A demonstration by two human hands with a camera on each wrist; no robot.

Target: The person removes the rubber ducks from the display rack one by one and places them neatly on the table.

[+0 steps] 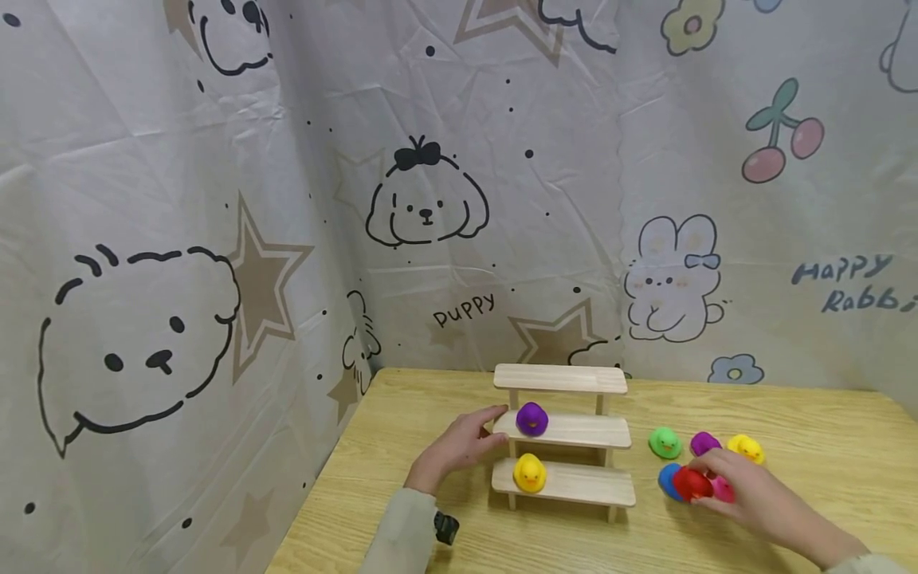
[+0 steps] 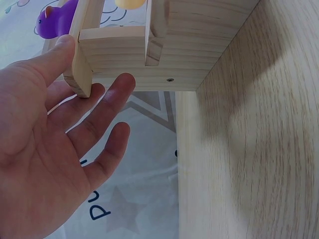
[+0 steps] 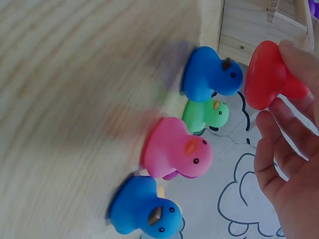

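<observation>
A three-step wooden stand (image 1: 588, 431) is on the table, with a purple rubber duck (image 1: 531, 419) on its middle step and a yellow rubber duck (image 1: 529, 473) on the bottom one. At the left end of the middle step, my left hand (image 2: 65, 119) pinches the board, thumb on one face and index finger behind it; its other fingers stay loose. My right hand (image 1: 760, 493) pinches a red rubber duck (image 3: 269, 74) between thumb and fingers. In the right wrist view the red duck is held off the table, its flat base showing, close to a blue duck (image 3: 202, 74).
Right of the stand sit more ducks: green (image 1: 664, 443), purple (image 1: 704, 444), yellow (image 1: 746, 449) and pink (image 1: 723, 489). Another blue duck (image 3: 142, 206) shows in the right wrist view. A printed curtain (image 1: 574, 263) hangs behind the table (image 1: 387, 414).
</observation>
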